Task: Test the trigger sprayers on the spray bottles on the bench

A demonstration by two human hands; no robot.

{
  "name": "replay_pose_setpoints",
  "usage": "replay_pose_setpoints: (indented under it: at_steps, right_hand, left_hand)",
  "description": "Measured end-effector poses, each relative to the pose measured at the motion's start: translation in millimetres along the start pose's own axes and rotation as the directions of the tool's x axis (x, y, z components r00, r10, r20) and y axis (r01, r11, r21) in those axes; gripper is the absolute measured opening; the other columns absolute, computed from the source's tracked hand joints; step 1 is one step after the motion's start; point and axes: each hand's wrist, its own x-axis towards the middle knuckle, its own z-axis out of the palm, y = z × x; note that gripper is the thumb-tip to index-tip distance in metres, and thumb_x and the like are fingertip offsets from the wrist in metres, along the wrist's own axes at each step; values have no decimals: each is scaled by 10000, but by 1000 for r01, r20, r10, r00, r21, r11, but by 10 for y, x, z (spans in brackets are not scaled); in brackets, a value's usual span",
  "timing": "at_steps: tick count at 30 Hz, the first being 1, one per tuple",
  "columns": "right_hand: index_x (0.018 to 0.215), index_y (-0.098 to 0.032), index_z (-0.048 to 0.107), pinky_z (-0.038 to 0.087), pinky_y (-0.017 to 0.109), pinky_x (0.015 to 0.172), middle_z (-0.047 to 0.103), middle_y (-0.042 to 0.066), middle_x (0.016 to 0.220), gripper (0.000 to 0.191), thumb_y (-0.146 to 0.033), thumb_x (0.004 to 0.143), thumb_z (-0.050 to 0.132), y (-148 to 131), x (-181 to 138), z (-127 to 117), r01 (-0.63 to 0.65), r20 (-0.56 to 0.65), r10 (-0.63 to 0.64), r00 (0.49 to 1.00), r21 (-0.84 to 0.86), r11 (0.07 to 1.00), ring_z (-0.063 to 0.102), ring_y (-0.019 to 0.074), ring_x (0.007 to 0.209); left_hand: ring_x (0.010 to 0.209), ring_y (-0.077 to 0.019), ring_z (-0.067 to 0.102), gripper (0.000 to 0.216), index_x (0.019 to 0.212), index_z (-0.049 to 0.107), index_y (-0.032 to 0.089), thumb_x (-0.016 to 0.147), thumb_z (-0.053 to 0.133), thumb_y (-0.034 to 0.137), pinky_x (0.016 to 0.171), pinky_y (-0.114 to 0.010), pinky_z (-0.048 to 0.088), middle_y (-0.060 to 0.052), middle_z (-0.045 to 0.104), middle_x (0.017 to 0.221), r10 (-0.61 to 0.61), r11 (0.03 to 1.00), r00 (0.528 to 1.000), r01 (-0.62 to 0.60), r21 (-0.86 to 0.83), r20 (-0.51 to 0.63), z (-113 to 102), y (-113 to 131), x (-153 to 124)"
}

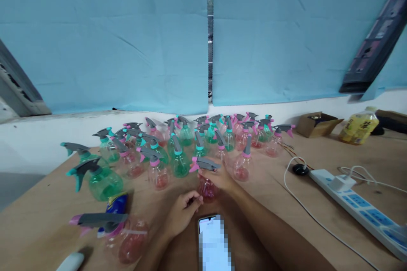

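A pink spray bottle (208, 189) with a grey and pink trigger head stands upright on the table in front of me. My right hand (220, 174) is wrapped round its upper part, just below the head. My left hand (186, 211) is beside the bottle's base, fingers curled in and thumb against the fingertips, with nothing visible in them. I cannot tell whether it touches the bottle. A phone (210, 237) with a lit screen lies just below the bottle. Closest to my left forearm is another pink spray bottle (132, 245), which looks tilted.
Several green and pink spray bottles (179, 163) crowd the table's back. A blue packet (117, 204) lies at left, with a white object (71, 261) at the front edge. Rightward are a power strip (359, 205), cables, a cardboard box (318, 125) and a yellow drink bottle (359, 127).
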Motion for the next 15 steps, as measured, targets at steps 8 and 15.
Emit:
replay_pose_setpoints:
  at_steps: [8,15]
  right_hand:
    - [882,-206,640,469,311,704,611,29,779,222,-367,944,501,166,-127,159,286,-274,-385,881,-340,896,581,176,747]
    - [924,-196,664,464,332,774,564,39,844,201,-326,930,512,-189,-56,292,346,-353,-576,737,-536,771,555,191,836]
  left_hand:
    - [642,-136,547,386,830,673,160,927,455,464,641,-233,377,19,596,645,-3,1000,1000,3,8,21,5,-49,6]
    - [661,-151,588,429,835,710,162,930,443,484,642,-237,393,1,658,649,13,997,1000,-15,76,28,35,-16,-21]
